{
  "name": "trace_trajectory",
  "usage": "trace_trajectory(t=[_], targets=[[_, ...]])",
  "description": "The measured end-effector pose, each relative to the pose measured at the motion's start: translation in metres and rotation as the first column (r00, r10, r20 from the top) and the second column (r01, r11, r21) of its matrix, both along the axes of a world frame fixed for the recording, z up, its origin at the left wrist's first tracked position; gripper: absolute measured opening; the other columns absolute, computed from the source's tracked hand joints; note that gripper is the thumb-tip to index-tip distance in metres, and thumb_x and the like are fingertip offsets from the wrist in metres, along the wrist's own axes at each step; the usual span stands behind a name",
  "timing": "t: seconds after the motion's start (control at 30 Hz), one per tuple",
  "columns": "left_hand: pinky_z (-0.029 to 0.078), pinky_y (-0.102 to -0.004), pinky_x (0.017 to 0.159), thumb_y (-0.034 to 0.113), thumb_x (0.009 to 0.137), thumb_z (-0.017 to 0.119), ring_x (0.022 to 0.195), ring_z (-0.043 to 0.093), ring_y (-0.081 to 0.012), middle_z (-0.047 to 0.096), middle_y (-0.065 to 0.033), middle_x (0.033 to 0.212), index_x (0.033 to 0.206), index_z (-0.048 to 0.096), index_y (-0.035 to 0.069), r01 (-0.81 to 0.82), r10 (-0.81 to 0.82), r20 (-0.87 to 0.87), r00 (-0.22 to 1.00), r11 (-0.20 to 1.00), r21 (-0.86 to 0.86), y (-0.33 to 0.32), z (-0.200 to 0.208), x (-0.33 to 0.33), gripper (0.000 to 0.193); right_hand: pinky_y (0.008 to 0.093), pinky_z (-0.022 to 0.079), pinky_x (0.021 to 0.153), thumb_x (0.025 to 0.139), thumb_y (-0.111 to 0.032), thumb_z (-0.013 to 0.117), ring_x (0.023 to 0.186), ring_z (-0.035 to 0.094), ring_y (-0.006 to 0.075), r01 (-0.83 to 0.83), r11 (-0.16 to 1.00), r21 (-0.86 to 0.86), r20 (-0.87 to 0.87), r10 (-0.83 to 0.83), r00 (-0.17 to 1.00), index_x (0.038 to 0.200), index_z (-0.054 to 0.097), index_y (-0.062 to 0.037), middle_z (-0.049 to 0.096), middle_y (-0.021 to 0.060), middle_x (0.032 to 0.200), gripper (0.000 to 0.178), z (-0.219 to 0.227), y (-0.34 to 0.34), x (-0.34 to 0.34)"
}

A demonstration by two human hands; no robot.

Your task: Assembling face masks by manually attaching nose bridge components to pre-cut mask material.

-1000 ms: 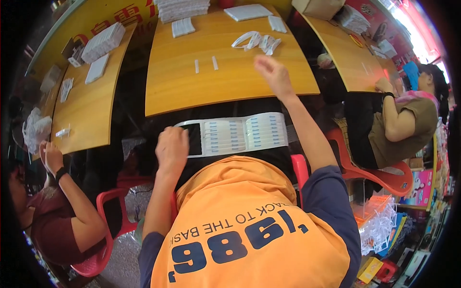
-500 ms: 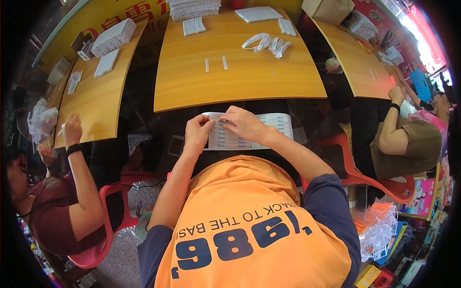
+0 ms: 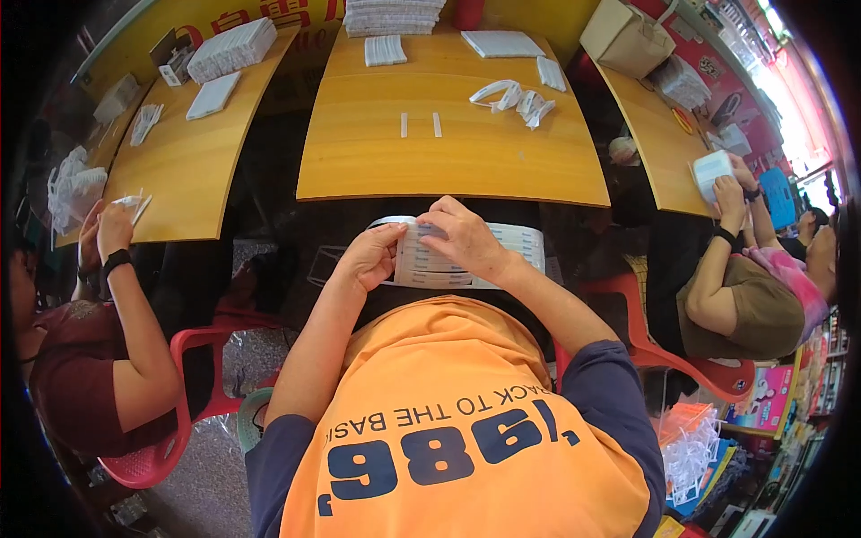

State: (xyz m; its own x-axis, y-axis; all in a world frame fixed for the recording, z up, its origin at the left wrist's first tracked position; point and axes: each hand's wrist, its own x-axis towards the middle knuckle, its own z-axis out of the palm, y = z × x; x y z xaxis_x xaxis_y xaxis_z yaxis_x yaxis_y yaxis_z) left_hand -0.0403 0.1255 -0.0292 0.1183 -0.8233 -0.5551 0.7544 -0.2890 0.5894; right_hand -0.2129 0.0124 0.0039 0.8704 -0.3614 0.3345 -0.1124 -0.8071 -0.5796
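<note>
Closest to us, the orange shirt (image 3: 439,386), and just beyond it the label sheet (image 3: 430,267), lying over the lap on the near side of the middle table (image 3: 448,170), below its front edge. And both hands are on it! A second ago they were well apart, the right up above the tabletop; now they've met at the sheet's left end, so the handling looks to be a two-handed job at that one spot. The left hand (image 3: 372,255) is nearly closed, thumb and forefinger pinched at the sheet's upper left; the right hand (image 3: 468,240) is half curled, fingertips down beside it. Whether either has a single label, can't tell, the fingers hide it.

Left of the middle table, a co-worker's hands (image 3: 115,231) are close around a thin white piece; right of it, another co-worker now has a white roll (image 3: 711,174) up.

On the middle table itself, two short white strips (image 3: 438,125) lie side by side, apart. Farther back to their right, a crumpled white bundle (image 3: 535,109); along the far edge, a tall white stack (image 3: 395,16).
</note>
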Motion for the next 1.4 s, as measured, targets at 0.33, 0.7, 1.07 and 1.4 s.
trace_trajectory(t=[0.33,0.7,1.07,1.4], targets=[[0.054,-0.0336,0.087,0.02,0.097,0.065,0.092,0.067,-0.0172,0.071,-0.0079,0.101,0.108,0.067,0.005,-0.017,0.016,-0.105,0.994,1.0,-0.005,-0.001,0.0,0.001,0.019,0.0369,0.05,0.08,0.078,-0.005,0.077,0.092,0.062,0.0293,0.038,0.96,-0.279,0.078,-0.017,0.997,0.101,0.063,-0.0022,0.058,0.0126,0.102,0.027,0.004,0.015,0.007],[0.05,-0.0403,0.094,0.02,0.097,0.063,0.099,0.065,-0.0212,0.071,-0.011,0.105,0.109,0.066,0.004,0.033,-0.039,-0.208,0.977,0.999,-0.035,-0.004,-0.018,0.006,0.02,0.0367,0.05,0.079,0.075,-0.002,0.077,0.092,0.063,0.028,0.093,0.89,-0.447,0.198,-0.002,0.98,0.106,0.064,-0.0025,0.063,0.0106,0.1,0.033,-0.004,0.025,0.01],[0.05,-0.0385,0.094,0.016,0.093,0.068,0.096,0.064,-0.0199,0.07,-0.0098,0.102,0.107,0.067,0.003,0.03,-0.032,-0.157,0.987,0.999,-0.014,-0.003,-0.013,0.004,0.019,0.0379,0.049,0.074,0.082,-0.004,0.071,0.089,0.06,0.0274,0.099,0.989,-0.108,0.106,-0.087,0.99,0.101,0.063,-0.0061,0.056,0.0095,0.095,0.02,0.004,0.034,0.017],[0.053,-0.0291,0.076,0.015,0.096,0.066,0.083,0.064,-0.0149,0.069,-0.0045,0.091,0.098,0.066,0.006,-0.033,0.03,-0.066,0.997,0.998,-0.049,-0.005,-0.019,0.001,0.01,0.0351,0.043,0.074,0.081,-0.005,0.074,0.084,0.059,0.025,0.089,0.954,-0.288,0.104,-0.062,0.993,0.09,0.061,-0.0084,0.056,0.0071,0.089,0.016,0.001,0.036,0.007]])
